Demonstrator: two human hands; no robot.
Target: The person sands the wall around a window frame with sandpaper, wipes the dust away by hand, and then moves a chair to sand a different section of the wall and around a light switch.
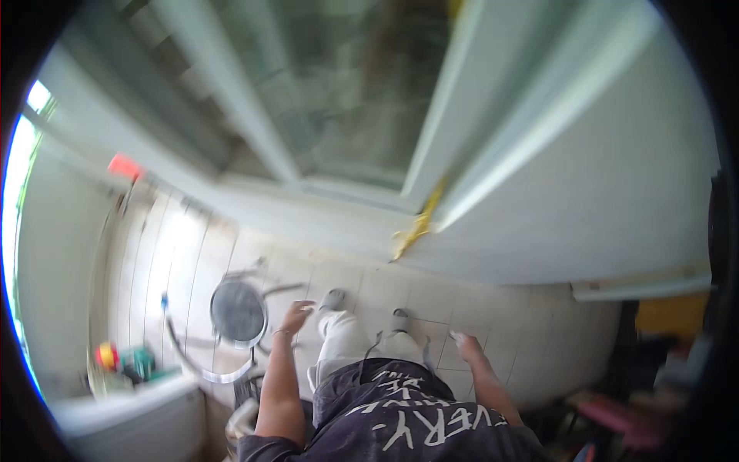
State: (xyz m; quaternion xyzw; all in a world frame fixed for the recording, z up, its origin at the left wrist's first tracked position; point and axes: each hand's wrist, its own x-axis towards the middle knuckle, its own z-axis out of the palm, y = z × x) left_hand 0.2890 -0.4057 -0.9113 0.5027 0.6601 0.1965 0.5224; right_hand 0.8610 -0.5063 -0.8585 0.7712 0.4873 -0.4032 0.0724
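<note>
My left hand [296,316] hangs beside my left leg with its fingers loosely stretched, and no held object can be made out. The nearest thing to it is a round grey-topped stool [239,312] standing on the tiled floor [369,289]. My right hand [468,349] is low on the other side, away from my body. A pale patch shows at its fingertips, but blur hides whether the fingers grip anything. Both arms are lowered over the floor.
Ahead is a white-framed glass window [346,131], with a yellow strip [419,227] hanging at its lower corner. A pale hose [223,377] curves near the stool. A white basin [131,416] is at left; blurred items, including a pink one [623,416], lie at right.
</note>
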